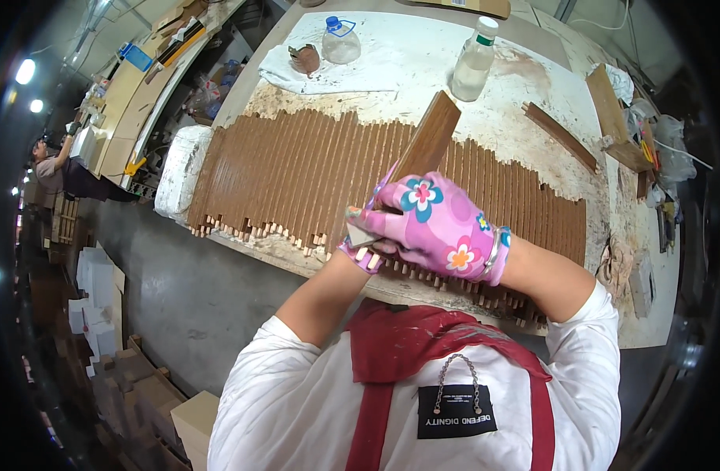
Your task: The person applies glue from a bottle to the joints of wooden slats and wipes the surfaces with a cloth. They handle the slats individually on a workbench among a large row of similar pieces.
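Note:
A brown wooden slat (432, 135) stands tilted up over a long row of similar slats. My left hand (382, 184), in a pink-purple glove, is mostly hidden behind my right; the little that shows lies along the slat's left edge, closed on it. Across the slat's lower part is my right hand (442, 224), in a pink flowered glove with curled fingers. A small pale grey flat piece (361, 235) sits under its fingertips; its kind is unclear. Pale dowel pegs (366, 256) poke out just below. The packed slats (289, 165) lie side by side, many with pegs at their near ends.
On the worktable (525, 51) stand a clear jug (341, 47) with a blue cap and a bottle (474, 64). One loose slat (562, 135) lies at right. A white wrapped block (182, 171) borders the row's left end. Another person (58, 169) is at a far-left bench.

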Demonstrator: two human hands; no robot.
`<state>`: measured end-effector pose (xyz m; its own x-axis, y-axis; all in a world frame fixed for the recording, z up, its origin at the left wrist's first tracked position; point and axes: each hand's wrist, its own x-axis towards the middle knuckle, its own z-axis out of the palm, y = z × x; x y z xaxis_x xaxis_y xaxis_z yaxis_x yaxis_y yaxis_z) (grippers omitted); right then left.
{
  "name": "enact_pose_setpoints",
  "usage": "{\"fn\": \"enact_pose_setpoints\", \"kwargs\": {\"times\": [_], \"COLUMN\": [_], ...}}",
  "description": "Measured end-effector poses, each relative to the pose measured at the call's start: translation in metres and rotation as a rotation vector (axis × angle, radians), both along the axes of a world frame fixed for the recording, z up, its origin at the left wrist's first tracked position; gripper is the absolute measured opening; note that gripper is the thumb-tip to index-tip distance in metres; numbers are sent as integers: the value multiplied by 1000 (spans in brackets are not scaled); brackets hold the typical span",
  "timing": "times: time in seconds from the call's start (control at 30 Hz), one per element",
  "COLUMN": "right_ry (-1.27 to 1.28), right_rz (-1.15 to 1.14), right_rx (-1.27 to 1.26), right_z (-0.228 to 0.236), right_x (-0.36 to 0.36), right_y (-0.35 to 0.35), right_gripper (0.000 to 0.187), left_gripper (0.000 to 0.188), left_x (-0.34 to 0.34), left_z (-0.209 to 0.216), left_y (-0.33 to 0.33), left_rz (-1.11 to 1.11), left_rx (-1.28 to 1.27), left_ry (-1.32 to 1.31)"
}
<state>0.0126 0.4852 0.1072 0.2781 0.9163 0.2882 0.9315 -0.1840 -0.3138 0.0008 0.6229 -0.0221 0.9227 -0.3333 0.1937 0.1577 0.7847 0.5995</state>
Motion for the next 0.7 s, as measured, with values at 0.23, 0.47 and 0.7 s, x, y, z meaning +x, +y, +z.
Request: {"fn": "enact_pose_setpoints", "kwargs": {"times": [0.23, 0.47, 0.7], "right_ry": [-43, -191, -104], "right_rz": [-250, -157, -520], "right_rx": [166, 97, 216], "right_z": [-19, -20, -42], "right_x": [61, 34, 126], "right_y": [-14, -8, -49], "right_gripper": [36, 59, 37], "left_gripper": [34, 36, 25], "left_x": [1, -26, -34], "left_z": [0, -12, 14], "left_y": [-2, 3, 5], "left_rz": [-684, -337, -516], "left_rx": [-741, -611, -714], "left_ry": [471, 340, 664]}}
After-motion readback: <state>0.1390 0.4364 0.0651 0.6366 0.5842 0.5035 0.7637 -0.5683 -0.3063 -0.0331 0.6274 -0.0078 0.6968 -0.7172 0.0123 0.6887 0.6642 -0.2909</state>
